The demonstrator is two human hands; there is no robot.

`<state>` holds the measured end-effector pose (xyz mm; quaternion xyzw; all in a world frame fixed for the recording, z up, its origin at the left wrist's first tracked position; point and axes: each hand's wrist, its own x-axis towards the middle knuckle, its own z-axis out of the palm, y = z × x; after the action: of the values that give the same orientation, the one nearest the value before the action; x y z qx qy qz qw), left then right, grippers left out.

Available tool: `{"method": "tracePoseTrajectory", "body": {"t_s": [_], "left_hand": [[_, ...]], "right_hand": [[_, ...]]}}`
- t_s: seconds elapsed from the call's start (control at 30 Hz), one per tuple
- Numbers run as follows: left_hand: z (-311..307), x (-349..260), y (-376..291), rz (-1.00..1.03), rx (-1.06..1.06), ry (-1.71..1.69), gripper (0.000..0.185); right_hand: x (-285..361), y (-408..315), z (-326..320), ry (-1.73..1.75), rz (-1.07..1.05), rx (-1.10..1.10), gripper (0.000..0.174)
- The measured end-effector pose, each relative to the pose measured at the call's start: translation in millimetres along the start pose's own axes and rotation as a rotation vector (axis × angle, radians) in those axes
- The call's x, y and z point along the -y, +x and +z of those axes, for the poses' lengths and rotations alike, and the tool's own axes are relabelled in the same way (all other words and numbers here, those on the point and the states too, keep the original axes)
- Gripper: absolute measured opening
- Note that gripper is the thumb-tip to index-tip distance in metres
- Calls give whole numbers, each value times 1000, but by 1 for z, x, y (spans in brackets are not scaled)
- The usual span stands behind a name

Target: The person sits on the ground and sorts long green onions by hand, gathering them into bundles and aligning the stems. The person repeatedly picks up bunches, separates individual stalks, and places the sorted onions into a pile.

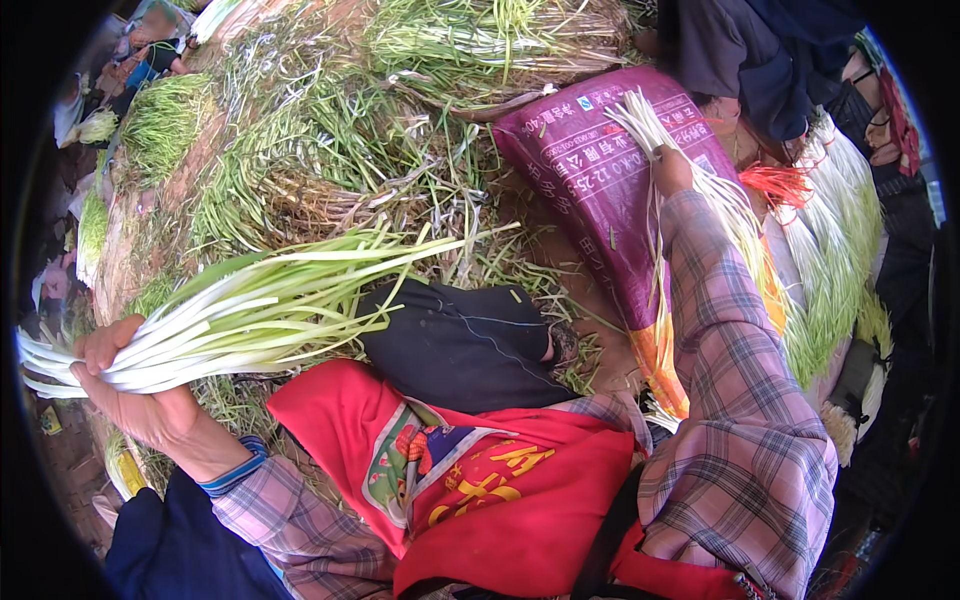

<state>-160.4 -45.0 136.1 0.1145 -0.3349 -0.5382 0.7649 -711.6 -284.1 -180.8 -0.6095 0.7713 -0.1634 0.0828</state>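
My left hand (142,382), out at the left, is shut around a bunch of long allium stalks (300,300), probably chives. Their white ends stick out past my palm to the left, and pale green leaves fan right above my dark trouser leg (465,337). My right hand (673,171) reaches forward over a purple woven sack (555,165) that bears printed writing. It grips a thinner bunch of stalks (645,124), whose white ends point away from me. The leaves of this bunch trail back beside my plaid sleeve; my wrist and sleeve partly cover them.
Loose green stalks and trimmings (330,165) cover the ground ahead. To the right lie tidy bundles of stalks (832,247) beside red ties (780,184). A person's dark clothing (757,60) is close at the upper right. Another person (146,56) sits at the far upper left.
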Motion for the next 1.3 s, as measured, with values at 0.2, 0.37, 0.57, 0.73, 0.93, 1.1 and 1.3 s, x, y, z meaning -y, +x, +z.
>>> {"method": "tracePoseTrajectory", "body": {"t_s": [0.2,0.37,0.57,0.73,0.93,1.1,1.3], "left_hand": [[20,9,27,-33,84,-85,7],[16,38,45,-46,56,-186,7],[8,53,40,85,-192,-222,19],[13,87,19,255,-295,172,22],[33,155,-11,113,-257,46,15],[47,192,-42,-21,-179,244,11],[34,216,-59,-193,-28,663,14]], "right_hand": [[14,-7,-27,68,-76,36,30],[71,-9,-85,378,-338,195,27],[171,-54,-152,631,-680,319,19],[243,-96,-201,701,-890,378,24],[313,-136,-230,886,-1064,579,39],[345,-171,-223,1113,-887,1067,60],[353,-203,-215,1180,-961,707,68]]}}
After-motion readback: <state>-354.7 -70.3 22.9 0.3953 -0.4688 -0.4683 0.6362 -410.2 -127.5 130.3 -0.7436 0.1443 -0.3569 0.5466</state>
